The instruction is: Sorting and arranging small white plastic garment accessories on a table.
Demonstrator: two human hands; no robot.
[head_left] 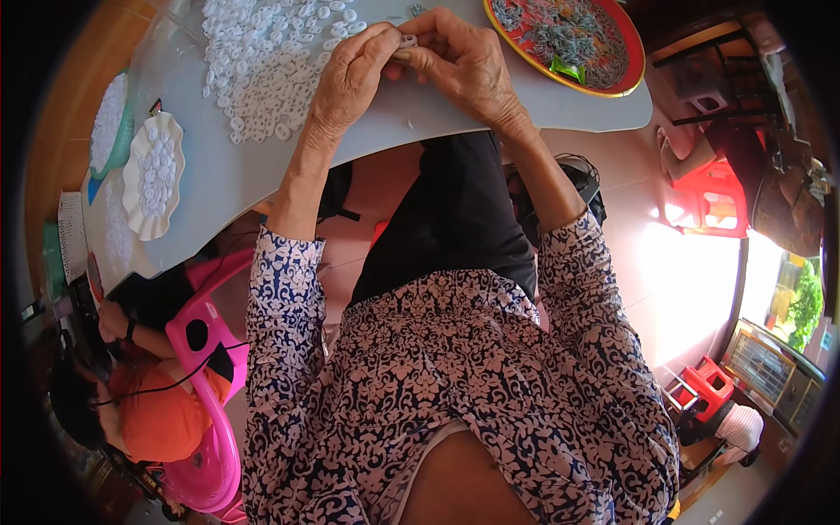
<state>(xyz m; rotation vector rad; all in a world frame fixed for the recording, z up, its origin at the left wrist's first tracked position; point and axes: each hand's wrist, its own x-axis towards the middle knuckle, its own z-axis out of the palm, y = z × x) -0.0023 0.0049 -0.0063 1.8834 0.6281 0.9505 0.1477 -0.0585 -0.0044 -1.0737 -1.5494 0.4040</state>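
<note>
My left hand (352, 77) and my right hand (468, 68) meet over the table's near side, fingertips pinched together. Between them is a small white oval plastic piece (408, 41), mostly covered by the fingers. Whether a second small part is held there cannot be made out. Left of my hands, many loose white oval plastic pieces (267, 83) with holes are spread in a heap. To the right of my right hand stands a round red tray (632, 77) with a gold rim. It holds a mass of small grey metal parts (569, 35) and a green wrapped packet (567, 70).
A scalloped cream dish (133, 194) with white pieces and a green basket (125, 144) stand at the table's left end. A co-worker in orange (162, 411) sits there on a pink chair (214, 455). Another person sits near a red stool (713, 197) at right.
</note>
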